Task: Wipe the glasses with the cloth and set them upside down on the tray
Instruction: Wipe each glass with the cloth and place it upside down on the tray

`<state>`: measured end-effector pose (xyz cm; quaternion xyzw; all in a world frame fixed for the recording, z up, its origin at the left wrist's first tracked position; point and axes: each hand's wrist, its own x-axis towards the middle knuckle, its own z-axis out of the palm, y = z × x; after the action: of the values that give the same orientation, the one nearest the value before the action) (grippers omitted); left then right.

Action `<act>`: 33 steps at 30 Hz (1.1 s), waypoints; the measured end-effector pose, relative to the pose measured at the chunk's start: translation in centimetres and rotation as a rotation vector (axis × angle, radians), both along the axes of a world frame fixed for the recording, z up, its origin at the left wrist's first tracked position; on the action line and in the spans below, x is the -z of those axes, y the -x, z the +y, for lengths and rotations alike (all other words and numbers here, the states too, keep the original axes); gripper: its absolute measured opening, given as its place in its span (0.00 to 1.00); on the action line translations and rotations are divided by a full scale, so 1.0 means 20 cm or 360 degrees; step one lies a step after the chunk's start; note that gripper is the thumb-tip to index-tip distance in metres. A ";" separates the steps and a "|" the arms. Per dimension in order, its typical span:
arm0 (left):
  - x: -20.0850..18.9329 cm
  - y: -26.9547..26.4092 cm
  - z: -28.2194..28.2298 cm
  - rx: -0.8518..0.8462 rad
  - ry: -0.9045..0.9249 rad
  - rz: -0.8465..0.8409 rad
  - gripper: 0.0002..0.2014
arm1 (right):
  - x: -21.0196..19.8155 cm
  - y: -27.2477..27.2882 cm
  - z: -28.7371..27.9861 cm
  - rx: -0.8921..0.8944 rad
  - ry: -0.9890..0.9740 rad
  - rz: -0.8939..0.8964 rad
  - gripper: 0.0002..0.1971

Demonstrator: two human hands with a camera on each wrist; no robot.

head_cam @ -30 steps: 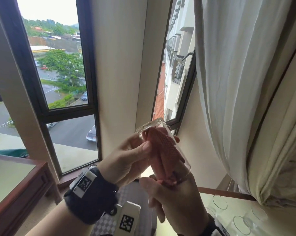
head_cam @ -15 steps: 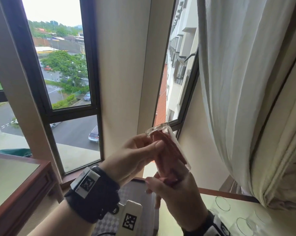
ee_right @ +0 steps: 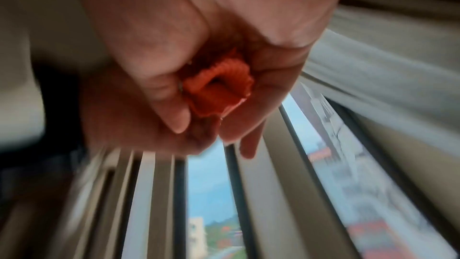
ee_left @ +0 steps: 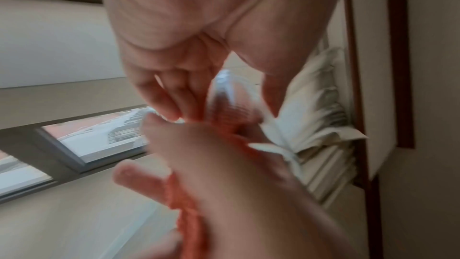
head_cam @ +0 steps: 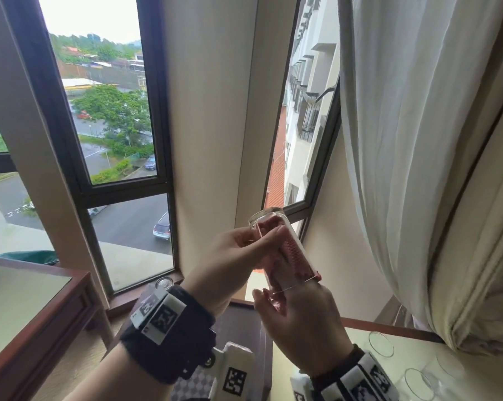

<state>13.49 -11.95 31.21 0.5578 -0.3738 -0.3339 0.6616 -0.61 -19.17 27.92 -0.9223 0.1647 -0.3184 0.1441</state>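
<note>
- Our left hand [head_cam: 233, 256] grips the glass [head_cam: 282, 253] near its base, tilted up before the window.
- Our right hand [head_cam: 299, 316] clasps the red cloth [head_cam: 295, 259], stuffed inside the glass. We judge the wiping underway; next comes withdrawing the cloth, then inverting the glass.
- The tray [head_cam: 244, 328] is mostly hidden below; the wrist views are blurred.

The glass [head_cam: 279, 250] is clear and colourless, and the cloth [head_cam: 295, 260] stuffed inside it is salmon red with a fine waffle weave, showing brighter orange-red in the wrist views. Both wrists wear black bands [head_cam: 169, 337] bearing white blocks printed with black square codes. The curtain [head_cam: 418, 140] is plain off-white, the window frames [head_cam: 68, 157] dark brown, the table edge [head_cam: 51, 319] reddish brown wood, and the tray [head_cam: 244, 316] dark with a grey-and-white checked mat.
</note>
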 end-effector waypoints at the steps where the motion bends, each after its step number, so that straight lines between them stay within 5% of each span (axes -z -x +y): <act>1: 0.02 -0.01 0.01 0.0104 0.0081 0.0104 0.17 | -0.02 0.01 0.01 -0.0150 -0.0318 -0.0042 0.31; 3: 0.06 -0.03 0.03 0.0309 0.0285 0.0362 0.20 | -0.08 0.04 0.04 -0.0633 -0.1058 -0.0225 0.30; 6: 0.10 -0.05 0.05 0.0544 0.0487 0.0513 0.38 | -0.11 0.05 0.08 -0.1138 -0.1831 -0.0529 0.25; 9: 0.10 -0.07 0.05 0.0598 0.0495 0.0435 0.37 | -0.10 0.04 0.11 -0.1272 -0.2385 -0.0621 0.30; 11: 0.11 -0.09 0.07 0.0590 0.0454 0.0364 0.38 | -0.09 0.03 0.10 -0.1179 -0.2436 -0.0662 0.28; 17: 0.09 -0.13 0.14 0.0407 0.0006 -0.0148 0.26 | -0.08 0.01 0.05 -0.0449 -0.2046 -0.0854 0.21; 21: 0.09 -0.15 0.22 0.0284 -0.0139 -0.0190 0.20 | -0.07 0.02 0.06 -0.0260 -0.1091 -0.0788 0.04; 24: 0.03 -0.14 0.27 0.0236 -0.0169 -0.0008 0.28 | 0.00 0.01 0.08 -0.0246 -0.0254 -0.0654 0.09; 27: -0.04 -0.11 0.29 0.0122 -0.0169 0.0188 0.41 | 0.08 -0.02 0.11 -0.0196 0.0151 -0.0369 0.18; 31: -0.09 -0.08 0.29 -0.0136 -0.0037 0.0196 0.28 | 0.09 -0.07 0.17 -0.0208 0.0277 -0.0049 0.36; 33: -0.07 -0.10 0.30 -0.0195 0.0019 0.0135 0.21 | 0.07 -0.08 0.18 -0.0131 0.0277 -0.0041 0.38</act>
<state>15.46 -6.00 32.70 0.5611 -0.3126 -0.3140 0.6992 0.98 -15.49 26.48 -0.9331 0.0967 -0.3373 0.0785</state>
